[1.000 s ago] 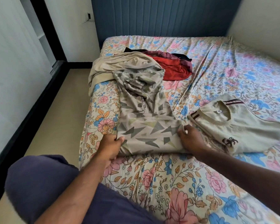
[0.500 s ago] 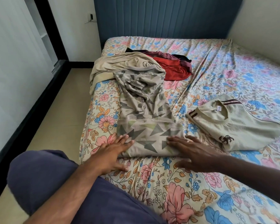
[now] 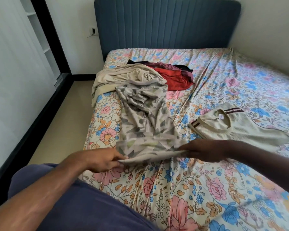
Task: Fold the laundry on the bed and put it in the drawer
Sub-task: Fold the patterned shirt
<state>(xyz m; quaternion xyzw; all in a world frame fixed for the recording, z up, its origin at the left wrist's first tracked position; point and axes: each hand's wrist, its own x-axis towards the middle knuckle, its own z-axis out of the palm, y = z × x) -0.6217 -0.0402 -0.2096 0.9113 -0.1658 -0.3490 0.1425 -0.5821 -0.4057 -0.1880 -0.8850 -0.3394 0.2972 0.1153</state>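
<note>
Nearest, the left hand [image 3: 101,160] pinches the near left corner of the patterned shirt [image 3: 145,124] on the floral bed [image 3: 182,189], while the right hand [image 3: 205,150] holds the near right edge, its fingertips blurred and partly tucked under cloth. Right of that lies a folded cream shirt [image 3: 237,129], its far side cut by the arm; farther back a beige garment [image 3: 123,77] overlaps a red and dark heap [image 3: 175,77], too bunched to tell apart

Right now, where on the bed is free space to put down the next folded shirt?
Free: the sheet below both hands, and the far right side beyond the folded cream shirt. Crowded: the far left corner, where the unfolded pile meets the patterned shirt.
</note>
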